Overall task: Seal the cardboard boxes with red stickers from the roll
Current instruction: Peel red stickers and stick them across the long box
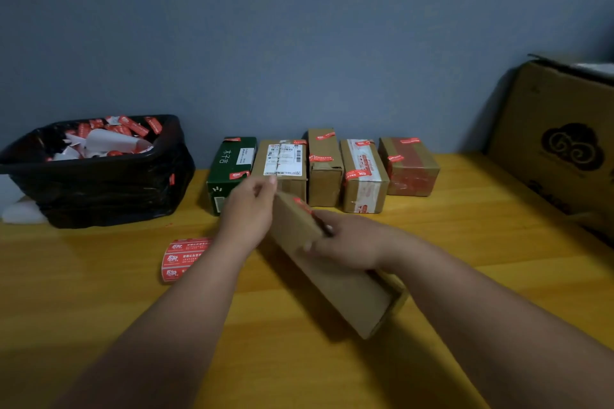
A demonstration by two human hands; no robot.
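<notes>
A long cardboard box (335, 272) lies slantwise on the yellow wooden counter (465, 242), its far end tilted up between the two hands and its near end resting toward the right. The left hand (247, 209) sits at the far end of that box, its grip curled with thumb and fingers pressed together at the box's top corner; whether it pinches a sticker there is too blurred to tell. The right hand (345, 239) lies over the box's upper face, its grip curled around the edge, just beside a red sticker (300, 202) on that face. The sticker roll (181, 259) lies on the counter to the left of the left forearm. Along the far wall stands a row of boxes bearing red stickers: a green box (229, 169), then four brown boxes (362, 176). At far left a black bin (106, 189) holds torn sticker backings. At far right stands a large carton (558, 143).
</notes>
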